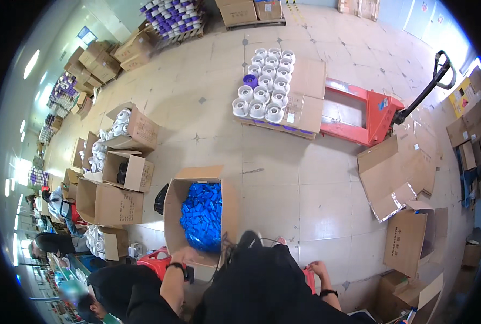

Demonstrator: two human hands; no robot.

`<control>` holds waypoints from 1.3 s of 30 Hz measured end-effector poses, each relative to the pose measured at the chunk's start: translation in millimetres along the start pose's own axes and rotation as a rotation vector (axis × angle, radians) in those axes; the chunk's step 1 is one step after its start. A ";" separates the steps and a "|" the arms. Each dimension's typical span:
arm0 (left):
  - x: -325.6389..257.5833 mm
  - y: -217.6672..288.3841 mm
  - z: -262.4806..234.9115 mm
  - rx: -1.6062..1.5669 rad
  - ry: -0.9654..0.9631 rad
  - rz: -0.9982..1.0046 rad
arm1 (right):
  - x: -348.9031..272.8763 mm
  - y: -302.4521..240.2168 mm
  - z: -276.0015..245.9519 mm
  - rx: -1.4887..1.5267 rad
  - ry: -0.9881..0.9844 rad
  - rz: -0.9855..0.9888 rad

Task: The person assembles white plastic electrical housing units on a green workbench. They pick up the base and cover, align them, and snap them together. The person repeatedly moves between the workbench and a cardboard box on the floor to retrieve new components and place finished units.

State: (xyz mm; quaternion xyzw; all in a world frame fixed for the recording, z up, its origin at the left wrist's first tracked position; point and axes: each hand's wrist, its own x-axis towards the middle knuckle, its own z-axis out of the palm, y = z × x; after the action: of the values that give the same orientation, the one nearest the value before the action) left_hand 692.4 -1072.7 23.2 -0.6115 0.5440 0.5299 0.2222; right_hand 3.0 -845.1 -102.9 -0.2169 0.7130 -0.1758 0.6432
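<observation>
A bright workshop spreads out around a pale tiled floor (327,216), with daylight-white lamps (31,63) along the left side. Low in the view, the fingers of the person's left hand (183,254) reach to the near left corner of an open cardboard box (229,213). The fingers of the right hand (318,268) are bent beside a pinkish-red object (309,279), well apart from the box. Both hands are small and partly blurred, so whether either set of fingers grips anything cannot be told. Dark bands circle both wrists.

The box stands on the floor just ahead of the person, its flaps spread, holding a heap of small blue pieces (200,208). A black bag (161,200) sits against its left side, and a red plastic item (154,262) lies near its lower left corner. Farther left are open cartons (124,209), some holding white parts (122,116). Ahead to the right, rows of white containers (262,96), one purple among them, stand on a pallet beside a red pallet jack (381,116). Flattened cardboard (381,173) lies nearer, on the right.
</observation>
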 end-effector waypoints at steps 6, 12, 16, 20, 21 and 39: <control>148.7 244.5 -155.3 0.337 0.377 0.544 | 105.0 -188.2 -60.4 -0.665 0.327 -0.127; 362.7 422.8 -326.8 0.418 0.510 0.467 | 245.8 -445.9 -93.1 -0.688 0.588 -0.398; 515.7 575.1 -427.3 0.490 0.665 0.591 | 387.0 -604.5 -77.6 -0.738 0.596 -0.647; 644.7 651.7 -470.5 0.617 0.708 0.752 | 539.6 -729.4 -42.9 -0.812 0.560 -0.793; 670.7 663.1 -470.9 0.703 0.748 0.765 | 577.5 -751.1 -36.2 -0.873 0.620 -0.798; 784.6 659.0 -477.1 0.823 0.470 0.715 | 746.0 -780.1 -30.0 -1.152 0.513 -0.602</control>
State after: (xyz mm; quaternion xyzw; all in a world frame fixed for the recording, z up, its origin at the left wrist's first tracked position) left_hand 172.2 -2018.5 -312.2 -0.3548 0.9116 0.1677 0.1226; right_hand -20.5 -1903.9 -313.7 -0.6631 0.7310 0.0142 0.1602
